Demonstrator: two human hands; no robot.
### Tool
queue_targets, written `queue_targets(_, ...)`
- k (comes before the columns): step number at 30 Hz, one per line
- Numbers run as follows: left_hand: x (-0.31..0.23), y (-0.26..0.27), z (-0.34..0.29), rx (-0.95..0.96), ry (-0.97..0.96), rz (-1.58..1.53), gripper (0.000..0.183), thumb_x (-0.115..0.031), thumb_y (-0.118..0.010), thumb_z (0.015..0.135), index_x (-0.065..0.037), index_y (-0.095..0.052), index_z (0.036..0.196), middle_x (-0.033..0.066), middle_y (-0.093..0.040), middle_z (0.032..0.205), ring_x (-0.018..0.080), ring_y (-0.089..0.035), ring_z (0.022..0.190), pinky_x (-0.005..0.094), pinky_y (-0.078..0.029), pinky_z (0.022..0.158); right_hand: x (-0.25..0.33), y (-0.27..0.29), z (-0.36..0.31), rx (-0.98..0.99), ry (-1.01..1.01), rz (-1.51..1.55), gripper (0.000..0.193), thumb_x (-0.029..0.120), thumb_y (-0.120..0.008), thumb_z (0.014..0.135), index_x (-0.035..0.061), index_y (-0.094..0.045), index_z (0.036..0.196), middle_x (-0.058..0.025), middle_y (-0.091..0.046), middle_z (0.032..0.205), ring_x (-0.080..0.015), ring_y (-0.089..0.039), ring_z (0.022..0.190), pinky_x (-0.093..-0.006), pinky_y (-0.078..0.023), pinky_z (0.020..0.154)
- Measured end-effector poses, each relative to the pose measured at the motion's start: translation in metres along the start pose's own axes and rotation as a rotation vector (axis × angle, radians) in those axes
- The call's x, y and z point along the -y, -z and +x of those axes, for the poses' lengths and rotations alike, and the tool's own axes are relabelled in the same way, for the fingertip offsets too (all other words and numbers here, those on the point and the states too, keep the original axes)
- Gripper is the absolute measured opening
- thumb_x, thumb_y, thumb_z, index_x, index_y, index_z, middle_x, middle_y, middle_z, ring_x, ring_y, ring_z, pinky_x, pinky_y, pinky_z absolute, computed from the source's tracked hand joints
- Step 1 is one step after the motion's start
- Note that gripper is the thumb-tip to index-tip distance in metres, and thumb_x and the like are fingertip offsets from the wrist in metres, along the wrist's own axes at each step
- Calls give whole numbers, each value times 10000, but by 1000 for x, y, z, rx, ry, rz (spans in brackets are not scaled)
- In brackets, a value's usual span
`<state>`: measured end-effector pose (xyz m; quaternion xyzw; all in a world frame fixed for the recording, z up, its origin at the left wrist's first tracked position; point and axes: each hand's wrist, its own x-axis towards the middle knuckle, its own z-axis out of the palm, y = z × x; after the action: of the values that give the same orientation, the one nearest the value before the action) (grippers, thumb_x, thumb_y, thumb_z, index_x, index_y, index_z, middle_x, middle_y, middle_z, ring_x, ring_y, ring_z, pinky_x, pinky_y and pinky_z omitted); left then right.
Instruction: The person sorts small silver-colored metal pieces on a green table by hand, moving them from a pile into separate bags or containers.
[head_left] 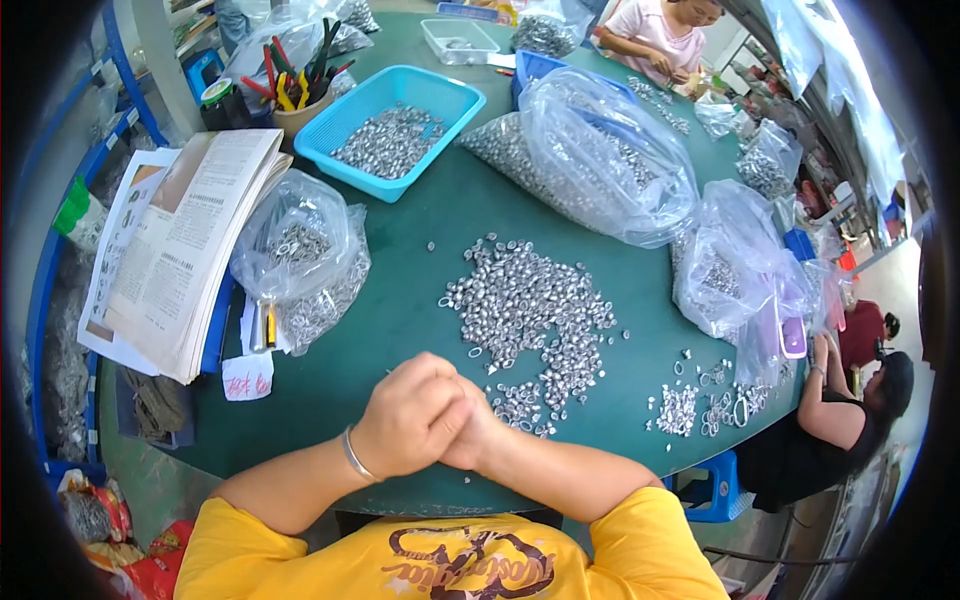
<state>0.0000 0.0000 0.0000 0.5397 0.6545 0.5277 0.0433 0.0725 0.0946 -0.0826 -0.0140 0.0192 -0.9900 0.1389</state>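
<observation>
The left hand (408,415) and right hand (474,430) are clasped together over the near side of the green counter (400,270), fingers folded in against each other; whether they enclose anything, I cannot tell. Just beyond lies a pile of small silver pieces (530,300), with 1 turquoise basket (368,184) of similar pieces farther left.

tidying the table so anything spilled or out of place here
One small metal piece lies alone on the green table, left of the heap's far end, so it looks strayed. No damage stands out.
</observation>
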Motion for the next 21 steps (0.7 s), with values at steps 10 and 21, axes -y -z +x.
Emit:
queue_targets(10,-5,14,1,-147,-122,50,147,-46,-588,767,-21,-584,912,124,-577,907,283,-557,838,384,-441,798,56,-86,-28,-604,386,-227,428,499,-439,891,159,-435,631,20,-408,541,-105,-295,363,-234,-183,321)
queue_targets(21,5,9,4,-176,-55,-47,110,52,-576,754,0,-587,850,101,-585,729,231,-567,643,296,-453,596,327,-115,-254,-1372,1635,-1173,316,239,-431,906,3,-625,829,-99,-630,817,-187,-518,728,-311,-416,696)
